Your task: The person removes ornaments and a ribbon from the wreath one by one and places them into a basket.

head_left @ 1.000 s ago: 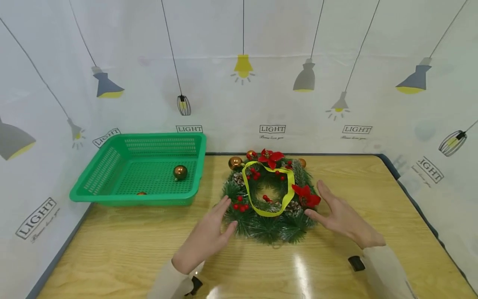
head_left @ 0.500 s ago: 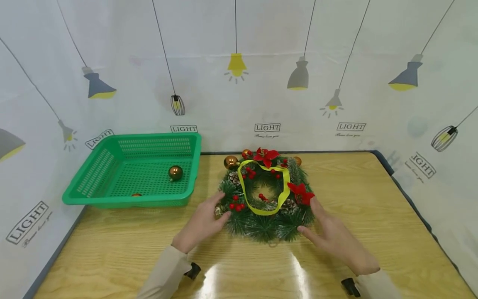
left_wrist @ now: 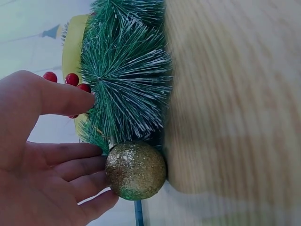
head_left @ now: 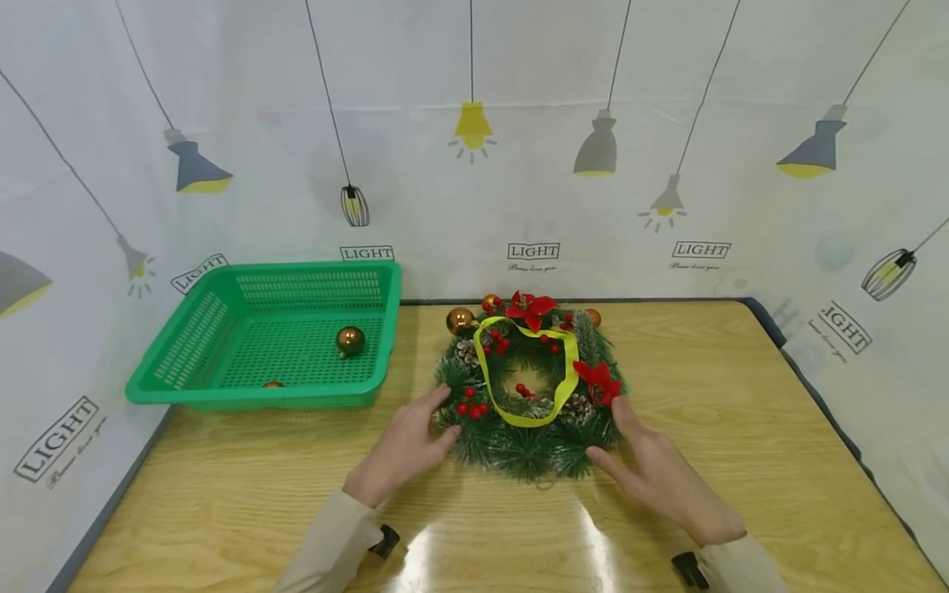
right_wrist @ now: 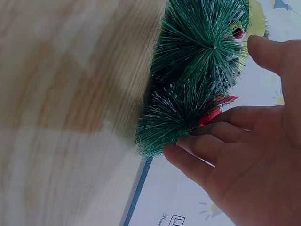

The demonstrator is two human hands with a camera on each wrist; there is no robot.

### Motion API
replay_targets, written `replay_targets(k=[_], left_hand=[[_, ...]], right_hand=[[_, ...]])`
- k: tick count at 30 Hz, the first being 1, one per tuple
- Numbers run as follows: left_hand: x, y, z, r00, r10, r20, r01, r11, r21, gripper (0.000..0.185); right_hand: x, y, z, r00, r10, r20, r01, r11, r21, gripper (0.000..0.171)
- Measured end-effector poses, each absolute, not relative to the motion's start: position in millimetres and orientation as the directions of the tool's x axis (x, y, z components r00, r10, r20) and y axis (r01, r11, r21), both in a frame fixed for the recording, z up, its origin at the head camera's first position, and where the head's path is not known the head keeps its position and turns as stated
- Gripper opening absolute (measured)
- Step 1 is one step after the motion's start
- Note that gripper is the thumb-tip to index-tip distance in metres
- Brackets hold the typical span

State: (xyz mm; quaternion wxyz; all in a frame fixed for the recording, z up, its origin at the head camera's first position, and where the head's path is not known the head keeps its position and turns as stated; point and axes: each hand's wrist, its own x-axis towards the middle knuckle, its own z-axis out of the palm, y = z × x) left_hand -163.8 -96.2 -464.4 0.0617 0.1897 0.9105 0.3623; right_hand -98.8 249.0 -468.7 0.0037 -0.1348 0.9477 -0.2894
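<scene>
A green Christmas wreath (head_left: 522, 449) lies on the wooden table, dressed with red poinsettias, red berries, pine cones and baubles. A yellow ribbon loop (head_left: 572, 362) rests on top of it. My left hand (head_left: 400, 449) is at the wreath's left side, fingers extended and thumb apart. In the left wrist view its fingertips are right at a glittery gold bauble (left_wrist: 136, 170), the thumb by the red berries (left_wrist: 71, 79). On the other side, my right hand (head_left: 663, 478) has its straight fingers against the pine tips beside a red poinsettia (head_left: 596, 383); its thumb is spread away.
A green plastic basket (head_left: 259, 397) stands at the back left, with a shiny copper bauble (head_left: 350, 340) and another partly hidden one (head_left: 273, 385) inside. Behind the table (head_left: 741, 395) hangs a backdrop (head_left: 415, 148) printed with lamps.
My right hand has moved inward and toward the table's front, up to the wreath's right side. My left hand has shifted slightly to the wreath's left side. The camera view has shifted a little.
</scene>
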Motion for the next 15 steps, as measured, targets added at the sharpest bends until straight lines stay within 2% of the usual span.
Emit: replay_targets(k=[7,15], left_hand=[[-158,-96,-465,-0.909,0.413,0.061,0.34,0.65,0.68,0.067],[-151,-96,-467,-0.911,0.408,0.063,0.341,0.66,0.67,0.064]], right_hand=[[-105,250,-467,-0.97,-0.241,0.03,-0.22,0.821,-0.526,0.089],[-111,253,-466,-0.963,-0.268,0.042,-0.25,0.817,-0.519,0.088]])
